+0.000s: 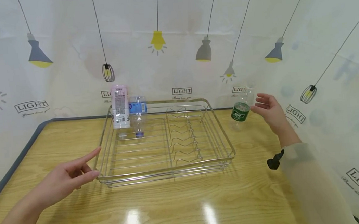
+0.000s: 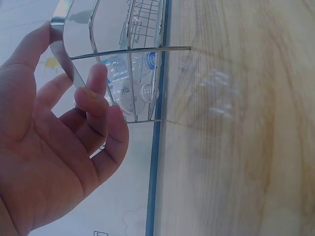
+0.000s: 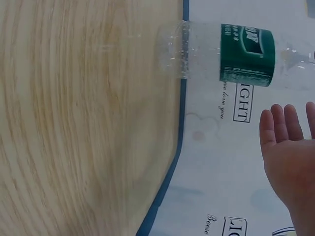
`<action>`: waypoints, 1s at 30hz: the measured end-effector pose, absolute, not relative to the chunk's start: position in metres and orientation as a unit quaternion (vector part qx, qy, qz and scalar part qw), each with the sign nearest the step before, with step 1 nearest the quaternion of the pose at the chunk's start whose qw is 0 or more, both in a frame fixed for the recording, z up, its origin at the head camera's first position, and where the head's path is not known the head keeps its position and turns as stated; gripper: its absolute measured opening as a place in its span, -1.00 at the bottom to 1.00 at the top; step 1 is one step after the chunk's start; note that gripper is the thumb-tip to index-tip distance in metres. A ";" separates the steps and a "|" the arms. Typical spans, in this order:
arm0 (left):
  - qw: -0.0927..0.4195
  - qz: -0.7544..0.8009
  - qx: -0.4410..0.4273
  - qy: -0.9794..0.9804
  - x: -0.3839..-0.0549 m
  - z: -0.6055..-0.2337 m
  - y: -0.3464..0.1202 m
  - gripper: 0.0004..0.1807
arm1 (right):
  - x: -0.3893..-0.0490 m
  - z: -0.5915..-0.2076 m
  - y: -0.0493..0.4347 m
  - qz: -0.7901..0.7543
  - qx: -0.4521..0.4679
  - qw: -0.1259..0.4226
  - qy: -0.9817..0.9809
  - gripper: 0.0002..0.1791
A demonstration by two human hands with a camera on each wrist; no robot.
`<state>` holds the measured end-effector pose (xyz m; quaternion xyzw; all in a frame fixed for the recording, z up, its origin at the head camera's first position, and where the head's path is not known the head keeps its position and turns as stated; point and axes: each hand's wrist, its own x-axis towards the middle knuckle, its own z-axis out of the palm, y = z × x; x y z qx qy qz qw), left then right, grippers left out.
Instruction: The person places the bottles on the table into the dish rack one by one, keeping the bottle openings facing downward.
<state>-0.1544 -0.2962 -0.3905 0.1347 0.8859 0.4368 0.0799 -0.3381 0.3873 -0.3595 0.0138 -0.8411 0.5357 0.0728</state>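
My left hand [image 1: 69,182] reaches to the near left corner of a wire dish rack [image 1: 172,167]. Its thumb and straight index finger are at the metal rim [image 2: 65,54], while the other fingers curl below. On the right, my right hand [image 1: 270,111] has its fingers extended beside a clear plastic bottle [image 3: 247,55] with a green label. That bottle stands upright on the table, and in the right wrist view a gap shows between it and the fingers. Inside the rack, a bottle with a pinkish-white label [image 1: 120,107] and a blue-label bottle [image 1: 138,107] stand upside down, caps lowest.
The rack rests on a wood-grain table [image 1: 179,204] and has wavy plate dividers [image 1: 184,135] in its right half. Behind the table hangs a pale cloth [image 1: 180,67] printed with lamps. A dark object [image 1: 274,161] is at the right sleeve [image 1: 309,172].
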 end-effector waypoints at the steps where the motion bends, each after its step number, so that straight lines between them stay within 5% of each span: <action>1: 0.081 0.438 0.134 0.885 -0.154 -0.390 -0.296 -0.22 | -0.340 -0.361 0.387 0.542 0.016 0.066 -0.838 -0.07; 12: 0.091 0.445 0.129 0.881 -0.154 -0.389 -0.296 -0.21 | -0.360 -0.370 0.375 0.565 0.021 0.045 -0.824 0.11; 30: 0.087 0.447 0.132 0.880 -0.154 -0.390 -0.295 -0.21 | -0.365 -0.377 0.365 0.556 0.021 0.039 -0.830 0.02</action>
